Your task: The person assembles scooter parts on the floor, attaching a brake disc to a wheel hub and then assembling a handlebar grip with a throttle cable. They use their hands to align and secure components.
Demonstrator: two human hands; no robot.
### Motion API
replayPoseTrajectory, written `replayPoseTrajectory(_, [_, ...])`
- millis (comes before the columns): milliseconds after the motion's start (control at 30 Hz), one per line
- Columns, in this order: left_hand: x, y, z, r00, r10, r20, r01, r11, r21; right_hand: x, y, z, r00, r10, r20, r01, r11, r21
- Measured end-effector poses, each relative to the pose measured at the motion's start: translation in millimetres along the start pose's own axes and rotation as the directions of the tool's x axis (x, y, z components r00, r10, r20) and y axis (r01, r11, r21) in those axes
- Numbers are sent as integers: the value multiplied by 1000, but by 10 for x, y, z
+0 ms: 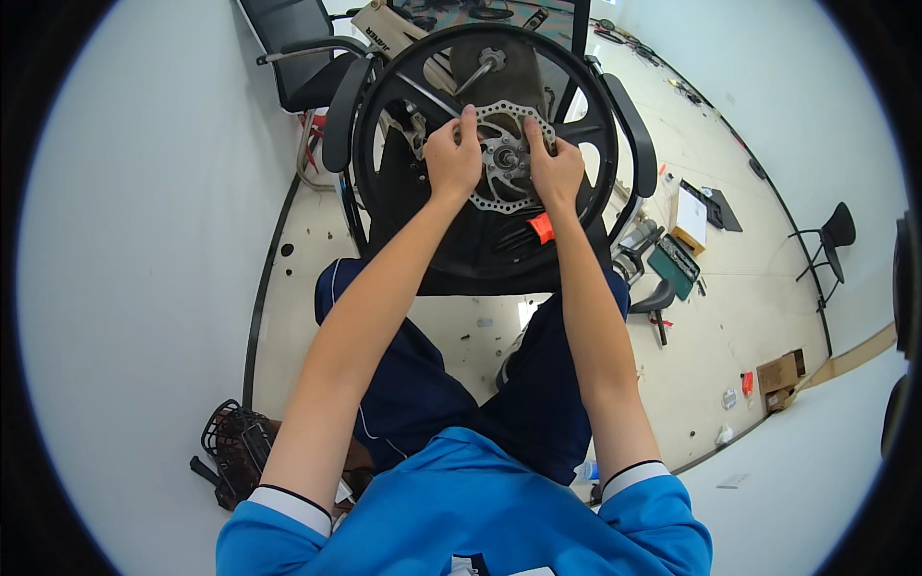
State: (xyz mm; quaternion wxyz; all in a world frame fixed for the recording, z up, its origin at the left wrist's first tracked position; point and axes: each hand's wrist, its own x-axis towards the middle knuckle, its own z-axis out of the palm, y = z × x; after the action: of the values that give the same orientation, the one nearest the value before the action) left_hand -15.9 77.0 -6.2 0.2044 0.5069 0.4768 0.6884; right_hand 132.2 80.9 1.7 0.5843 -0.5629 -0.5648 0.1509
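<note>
A black spoked wheel (608,144) lies flat on a black chair (432,285) in front of my knees. At its middle is a silver brake disc (493,204) with a row of small holes round its edge. My left hand (453,161) grips the disc's left edge, thumb pointing up and away, fingers curled under. On the right edge my right hand (557,173) pinches the disc the same way. The undersides of both grips are hidden. Nearer me, a red-orange piece (541,228) with dark tool-like parts lies within the wheel's outline.
Chair armrests (344,115) flank the wheel. Behind it are a beige frame (394,34) and a crank arm (475,77). Right on the floor lie a green case (675,269), a saddle (655,296) and a cardboard box (689,221). A black basket (230,442) stands at lower left.
</note>
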Motion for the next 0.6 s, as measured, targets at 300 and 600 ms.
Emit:
replayPoseTrajectory(300, [-371,453,-236,982,138,-130,-145,988,-50,-302,-323,-143,955,-219,-200,245,963,114])
replayPoseTrajectory(600, [-416,1605,-240,959,262,-108,-284,886,-368,-247,-1348,-1084,799,-516,-308,565,820,94])
